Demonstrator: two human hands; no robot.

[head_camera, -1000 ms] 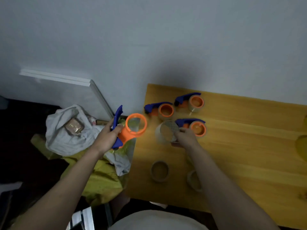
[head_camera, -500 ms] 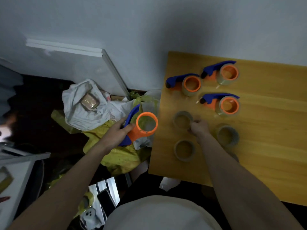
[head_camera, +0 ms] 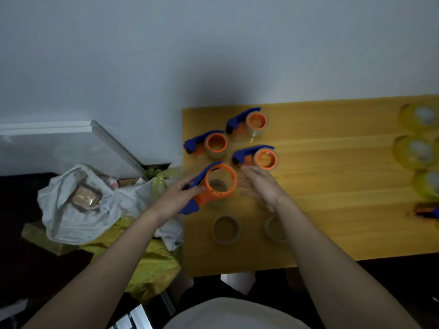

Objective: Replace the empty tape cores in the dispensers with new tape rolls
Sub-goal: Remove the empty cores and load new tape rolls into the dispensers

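At frame centre, above the wooden table (head_camera: 332, 233), bare dispenser (head_camera: 215, 185) gripped in left hand (head_camera: 175, 198), right hand (head_camera: 260, 186) loose-fingered and holding nothing beside it; likely next, fetching a new roll (head_camera: 414, 150) from far right.

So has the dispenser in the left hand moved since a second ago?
Yes. The held dispenser has moved right, from off the table edge to above the table, over a core.
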